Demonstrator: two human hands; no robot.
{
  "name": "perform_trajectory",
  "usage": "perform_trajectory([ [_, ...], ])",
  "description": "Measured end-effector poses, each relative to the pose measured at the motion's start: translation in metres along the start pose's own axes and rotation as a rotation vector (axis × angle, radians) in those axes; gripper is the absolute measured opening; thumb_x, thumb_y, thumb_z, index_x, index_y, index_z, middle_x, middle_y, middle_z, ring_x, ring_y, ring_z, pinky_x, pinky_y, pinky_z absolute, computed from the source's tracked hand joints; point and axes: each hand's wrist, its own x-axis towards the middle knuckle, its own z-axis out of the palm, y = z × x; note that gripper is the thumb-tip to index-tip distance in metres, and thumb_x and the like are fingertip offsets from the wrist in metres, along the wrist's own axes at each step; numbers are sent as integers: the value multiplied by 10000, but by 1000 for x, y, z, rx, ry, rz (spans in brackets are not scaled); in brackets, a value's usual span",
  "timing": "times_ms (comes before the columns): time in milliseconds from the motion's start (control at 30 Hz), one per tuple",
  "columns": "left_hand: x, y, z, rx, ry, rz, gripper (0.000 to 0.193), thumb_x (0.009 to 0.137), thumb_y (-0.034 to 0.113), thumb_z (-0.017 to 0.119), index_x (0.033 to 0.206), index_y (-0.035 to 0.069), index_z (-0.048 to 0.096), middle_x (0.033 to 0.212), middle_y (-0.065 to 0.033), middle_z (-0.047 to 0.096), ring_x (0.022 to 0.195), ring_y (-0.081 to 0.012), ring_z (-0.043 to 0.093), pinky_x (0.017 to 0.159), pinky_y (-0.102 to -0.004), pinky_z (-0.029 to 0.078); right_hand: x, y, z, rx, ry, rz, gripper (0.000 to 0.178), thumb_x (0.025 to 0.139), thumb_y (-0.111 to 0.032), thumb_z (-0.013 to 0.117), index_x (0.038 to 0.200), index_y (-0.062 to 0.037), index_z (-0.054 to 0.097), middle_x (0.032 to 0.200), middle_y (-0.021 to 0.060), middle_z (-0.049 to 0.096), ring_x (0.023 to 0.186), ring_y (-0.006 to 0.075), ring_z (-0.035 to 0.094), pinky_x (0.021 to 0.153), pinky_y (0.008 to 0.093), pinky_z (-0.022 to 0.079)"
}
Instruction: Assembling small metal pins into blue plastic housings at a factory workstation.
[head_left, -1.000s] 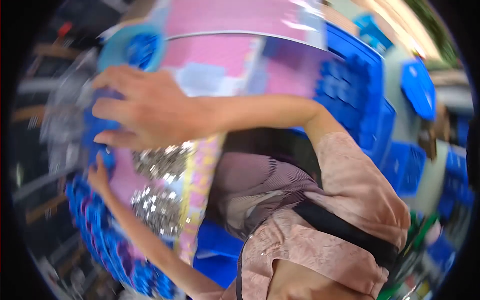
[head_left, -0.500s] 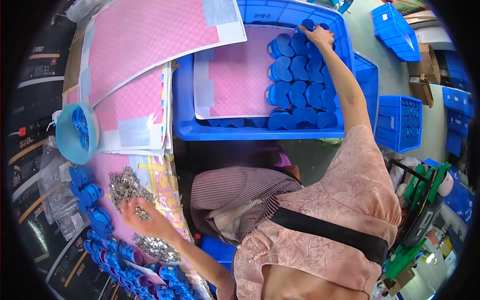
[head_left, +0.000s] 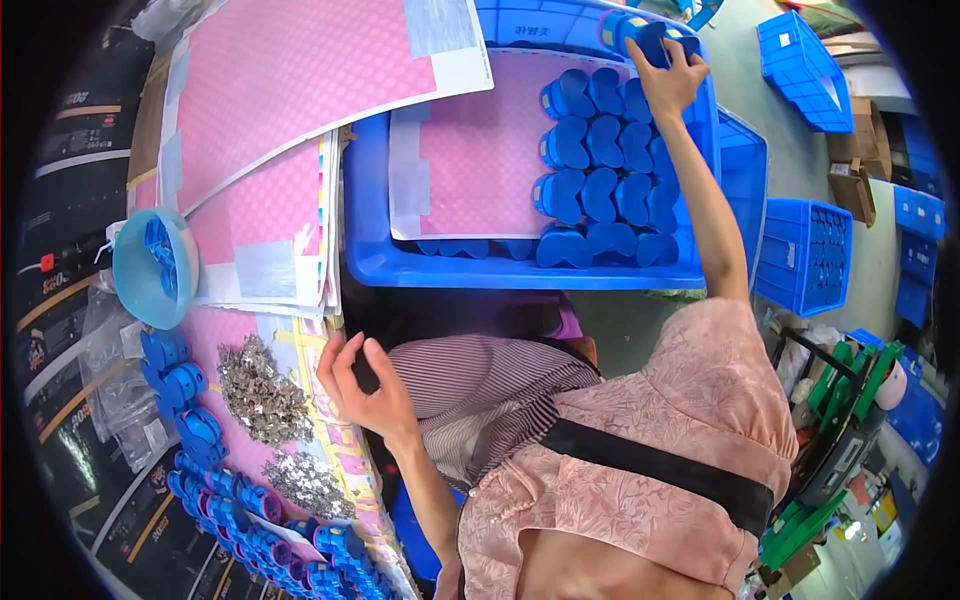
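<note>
My right hand [head_left: 668,78] reaches out to the far corner of a big blue crate [head_left: 455,268] and grips a blue plastic part [head_left: 640,32] there. Rows of the same blue parts [head_left: 600,195] stand on a pink foam sheet [head_left: 478,150] inside the crate. My left hand [head_left: 365,390] hovers at the table's edge with its fingers apart and nothing in it. Beside it lies a pile of small metal clips [head_left: 262,388], with a second pile [head_left: 308,482] closer to me.
A light blue bowl [head_left: 140,270] with blue parts sits at the left. More blue parts [head_left: 195,420] line the table's near edge. Pink foam sheets [head_left: 300,80] lie stacked behind. Blue crates [head_left: 805,255] stand on the floor at the right, beside a green rack [head_left: 850,400].
My left hand has lifted off the metal clips and drawn back to the table's edge. My right hand has stayed at the crate's far corner with the blue part.
</note>
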Motion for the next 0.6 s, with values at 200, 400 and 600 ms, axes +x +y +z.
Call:
perform_trajectory([
  [200, 18, 38, 10, -996, -343, -277, 497, 847, -22, 628, 1315, -44, 461, 1276, -156, 542, 1204, -259, 550, 1026, -377, 445, -79, -104, -126, 1462, -888, 299, 575, 818, -221, 748, 1312, -1, 554, 993, 20, 635, 889, 143, 604, 858, 306, 486],
  [400, 29, 39, -13, -1011, -55, -65, 430, 801, 30, 689, 1185, -5, 500, 1121, -89, 550, 1022, -157, 547, 918, -296, 438, -178, -201, -173, 1709, -1518, 102, 880, 708, -294, 878, 1418, 0, 449, 1363, 110, 555, 1237, 225, 547, 1077, 387, 406],
  [600, 49, -8, -96, -795, 333, -270, 244, 838, -42, 634, 1062, 10, 554, 925, -38, 604, 827, -103, 584, 732, -243, 479, -243, -313, -195, 1691, -1742, 165, 610, 885, -181, 727, 1402, 4, 463, 1376, 88, 517, 1254, 185, 496, 1072, 333, 373],
])
